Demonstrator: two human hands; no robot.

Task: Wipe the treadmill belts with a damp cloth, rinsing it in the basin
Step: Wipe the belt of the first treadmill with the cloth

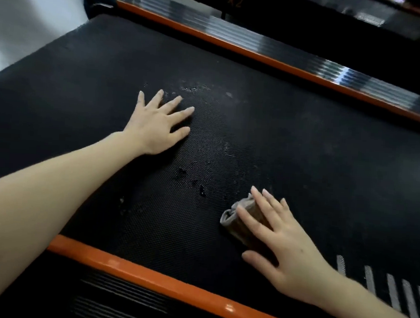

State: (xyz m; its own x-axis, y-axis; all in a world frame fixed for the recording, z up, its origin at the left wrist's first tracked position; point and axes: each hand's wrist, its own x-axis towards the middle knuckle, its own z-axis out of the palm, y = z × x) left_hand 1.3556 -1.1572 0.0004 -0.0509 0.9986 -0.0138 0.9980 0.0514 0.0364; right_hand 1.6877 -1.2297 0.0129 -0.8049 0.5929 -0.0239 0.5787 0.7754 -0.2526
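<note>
The cloth (pixel 230 219) is a small folded pad, grey at its edge and brownish on top, lying flat on the treadmill belt (pixel 302 152) close to the near orange side rail (pixel 147 278). The right hand (pixel 285 242) lies on top of it, fingers straight and a little spread, pressing down rather than gripping, with the thumb out to the side and on or just above the belt. The left hand (pixel 157 126) is farther up the belt, well apart from the cloth, palm down with the fingers fanned wide and holding nothing; it looks like a brace.

By its look the cloth is soft, limp and light, and being damp it would cling to the dimpled rubber and drag instead of gliding. Pressed only from above, a fold could roll or slip out from under the palm on a long stroke, so a flat hand spread over most of the pad suits wiping. For lifting it to rinse, the grey folded edge that sticks out beyond the fingertips is the natural place to pinch. It will sag and may drip once raised.

The belt itself looks stiff and grippy. Dark wet spots (pixel 190 182) sit between the two hands and pale smears (pixel 191 89) lie just beyond the left fingertips, so that patch probably needs more passes. No basin is in view, so where the rinse happens cannot be told
</note>
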